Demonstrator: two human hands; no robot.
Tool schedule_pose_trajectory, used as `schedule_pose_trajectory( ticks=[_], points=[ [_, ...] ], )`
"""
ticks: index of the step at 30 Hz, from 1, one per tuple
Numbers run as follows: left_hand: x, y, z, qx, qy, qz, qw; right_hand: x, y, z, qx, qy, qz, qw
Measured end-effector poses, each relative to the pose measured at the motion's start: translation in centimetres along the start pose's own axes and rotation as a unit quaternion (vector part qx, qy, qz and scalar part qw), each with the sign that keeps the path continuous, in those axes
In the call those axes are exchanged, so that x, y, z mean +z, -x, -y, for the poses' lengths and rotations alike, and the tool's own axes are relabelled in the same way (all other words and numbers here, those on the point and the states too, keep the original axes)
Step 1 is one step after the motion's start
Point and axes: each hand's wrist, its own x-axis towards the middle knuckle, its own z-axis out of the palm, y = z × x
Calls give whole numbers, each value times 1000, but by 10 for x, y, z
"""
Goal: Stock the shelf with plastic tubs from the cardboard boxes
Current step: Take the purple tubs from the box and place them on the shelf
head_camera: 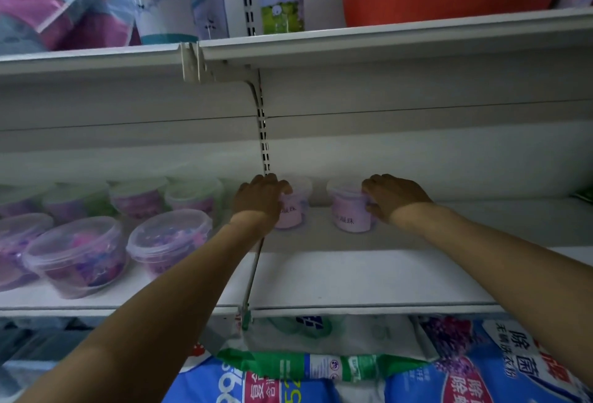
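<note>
Pink plastic is filling both our hands: we are curling our left hand (261, 198) round the left tub (292, 213) and our right hand (394, 195) round the right tub (348, 211). Both are standing upright, slightly apart, far back on the white shelf (369, 277). More lidded tubs (77, 251) are sitting in rows to the left.

Middle shelf (353, 277): tub cluster (96, 235) at 9 o'clock, in rows front to back. Two more tubs sit deep at 12 o'clock, near the back wall and apart from each other. The left tub (290, 210) is just right of the slotted upright (263, 133), gripped by the left hand (260, 198). The right tub (348, 210) is at its 3 o'clock, with the right hand (393, 195) holding its right side. Upper shelf (385, 46) overhead carries packs (80, 1). Bags (321, 370) lie at 6 o'clock, possibly on a lower shelf.
</note>
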Motion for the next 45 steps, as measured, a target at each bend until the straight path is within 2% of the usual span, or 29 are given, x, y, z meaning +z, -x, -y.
schedule_pose_trajectory(
  ticks=[6,11,18,23,27,31,36,41,45],
  points=[
    [3,-4,-2,-2,-20,-1,1000,10,-9,-1,-3,-17,-25,1000],
    [-2,-2,-5,-9,-3,13,1000,11,-8,-12,-7,-79,-14,997],
    [-18,28,-3,-33,124,32,991,-2,7,-12,13,-119,24,992],
    [-53,74,-9,-44,135,-24,990,-16,40,9,15,-181,-89,979],
    [-82,130,-8,-56,118,-103,986,-34,74,38,-45,-234,-155,959],
    [-104,197,9,-92,81,-137,983,-45,100,75,-111,-270,-182,939],
    [-128,284,52,-152,-13,-121,981,-58,110,147,-192,-276,-166,927],
    [-152,365,119,-217,-69,-79,970,-72,102,256,-290,-264,-147,908],
    [-174,436,181,-286,-88,-52,953,-82,94,362,-374,-305,-110,869]
  ],
)
